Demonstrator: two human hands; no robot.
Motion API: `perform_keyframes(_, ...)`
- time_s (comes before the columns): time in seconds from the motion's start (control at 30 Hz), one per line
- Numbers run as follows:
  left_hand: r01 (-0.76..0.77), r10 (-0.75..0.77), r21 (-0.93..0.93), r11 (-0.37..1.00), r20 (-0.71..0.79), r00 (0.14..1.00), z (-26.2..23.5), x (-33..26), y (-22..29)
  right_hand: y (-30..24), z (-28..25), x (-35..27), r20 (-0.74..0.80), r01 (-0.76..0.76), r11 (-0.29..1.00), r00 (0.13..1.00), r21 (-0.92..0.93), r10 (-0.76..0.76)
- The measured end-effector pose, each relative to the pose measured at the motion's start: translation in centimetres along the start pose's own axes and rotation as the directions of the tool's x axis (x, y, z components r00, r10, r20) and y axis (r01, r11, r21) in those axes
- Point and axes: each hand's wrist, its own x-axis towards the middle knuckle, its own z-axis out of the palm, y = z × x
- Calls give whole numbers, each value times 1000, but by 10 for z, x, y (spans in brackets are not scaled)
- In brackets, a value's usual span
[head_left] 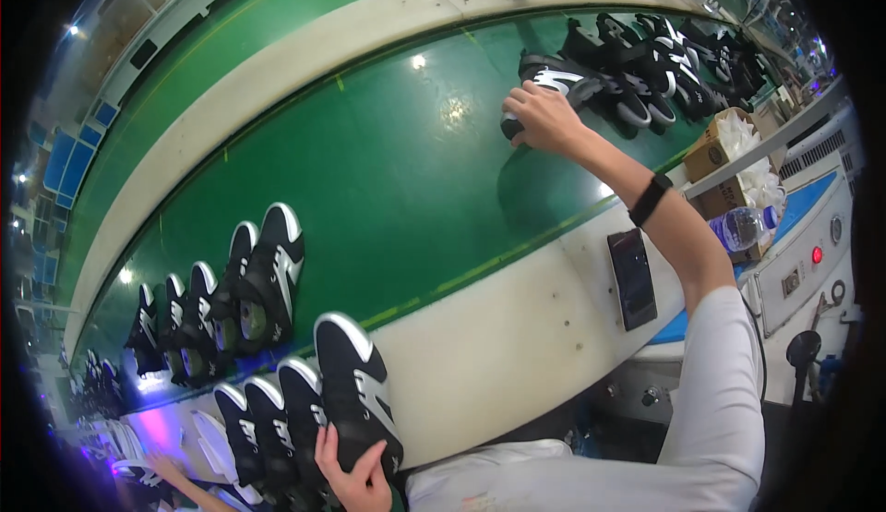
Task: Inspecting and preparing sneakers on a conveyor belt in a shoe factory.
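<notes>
My left hand is closed around the heel end of a black and white shoe upper, its thumb on the near side. This upper lies at the right end of a row of similar shoe uppers on the pale near ledge, toes pointing away. With my arm stretched far to the right, my right hand grips another black and white shoe upper by one end; the fingers hide part of it. That upper lies at the left edge of a pile of black uppers on the green belt.
Another row of shoe uppers stands on the green belt at left. A phone lies on the pale ledge. At right are cardboard boxes, a water bottle and a control panel. Another person's hand shows lower left.
</notes>
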Motion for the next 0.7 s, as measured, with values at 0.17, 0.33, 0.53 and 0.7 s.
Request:
perform_keyframes(0.17, -7, 4, -81, 997, -36, 999, 8, 12, -5, -30, -72, -25, -504, -170, 892, 773, 420, 385)
perform_keyframes(0.33, -96, 96, -17, 995, -47, 994, 0, 10, 7, -54, -151, -78, -39, 265, -69, 381, 962, 924)
perform_keyframes(0.53, 494, 44, -861, -122, 492, 869, 12, 26, 60, -139, -205, -195, 43, 524, -562, 706, 640, 707)
perform_keyframes(0.7, 658, 165, -410, -632, 758, 631, 48, 13, 66, -172, -155, -230, -117, 476, -803, 877, 359, 467)
